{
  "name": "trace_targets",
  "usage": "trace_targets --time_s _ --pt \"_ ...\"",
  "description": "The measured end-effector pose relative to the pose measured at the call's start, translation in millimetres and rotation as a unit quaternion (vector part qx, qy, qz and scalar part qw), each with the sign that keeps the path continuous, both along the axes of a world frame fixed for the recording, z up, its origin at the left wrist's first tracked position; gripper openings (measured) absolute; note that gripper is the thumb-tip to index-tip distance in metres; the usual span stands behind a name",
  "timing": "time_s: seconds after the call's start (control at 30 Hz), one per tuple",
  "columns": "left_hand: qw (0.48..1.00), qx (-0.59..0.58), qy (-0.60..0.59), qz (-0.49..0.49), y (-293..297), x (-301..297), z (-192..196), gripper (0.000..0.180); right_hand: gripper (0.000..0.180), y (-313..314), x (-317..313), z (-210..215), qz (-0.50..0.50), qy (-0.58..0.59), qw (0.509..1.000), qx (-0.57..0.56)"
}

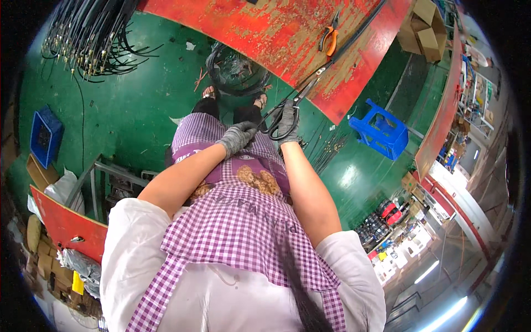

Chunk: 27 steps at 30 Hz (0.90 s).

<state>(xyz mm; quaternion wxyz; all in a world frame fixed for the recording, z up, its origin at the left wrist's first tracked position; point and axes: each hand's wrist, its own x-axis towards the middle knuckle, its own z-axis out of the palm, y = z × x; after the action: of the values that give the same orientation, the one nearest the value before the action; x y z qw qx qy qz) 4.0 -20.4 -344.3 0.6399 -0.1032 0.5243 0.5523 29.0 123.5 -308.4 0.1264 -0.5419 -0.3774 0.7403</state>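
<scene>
Grey-gloved right hand (287, 119) has its fingers wrapped around dark-handled scissors (306, 89), blades reaching over the red table (344, 91) edge; left hand (239, 137) is curled beside the handles, grip impossible to tell; its fingertips belong clear of the blades.

The scene is evenly and brightly lit, and lit tube lamps (447, 315) are seen at the lower right, burned out to plain white. A hard patch of glare is thrown back by the glossy green floor (348, 176), and the white shirt (221, 299) is nearly washed out in places. The left hand (238, 137) and right hand (287, 123) are rendered fairly clearly. Toward the rim, straight edges are bowed, the shelving (481, 105) at the right is squeezed and softened, and the corners are swallowed by black.
</scene>
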Motion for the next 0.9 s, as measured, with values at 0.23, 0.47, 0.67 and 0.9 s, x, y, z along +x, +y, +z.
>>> trace_targets --time_s 0.23,0.47,0.67,0.9 --pt "0.998 -0.006 0.062 -0.012 3.0 -5.9 -2.6 0.020 0.023 -1.1 -3.6 10.2 0.045 -0.030 0.996 0.076" --pt "0.996 0.008 0.084 -0.025 11.8 -13.1 6.9 0.020 0.015 4.7 -1.0 -3.5 0.037 0.037 0.998 0.020" --pt "0.978 0.006 0.182 -0.103 5.9 -0.8 -15.4 0.022 0.016 12.2 8.1 -9.8 0.114 -0.021 0.988 0.105" --pt "0.985 -0.003 0.143 -0.093 7.8 -4.0 1.2 0.022 0.018 7.1 2.4 -5.1 0.084 -0.017 0.995 0.060"
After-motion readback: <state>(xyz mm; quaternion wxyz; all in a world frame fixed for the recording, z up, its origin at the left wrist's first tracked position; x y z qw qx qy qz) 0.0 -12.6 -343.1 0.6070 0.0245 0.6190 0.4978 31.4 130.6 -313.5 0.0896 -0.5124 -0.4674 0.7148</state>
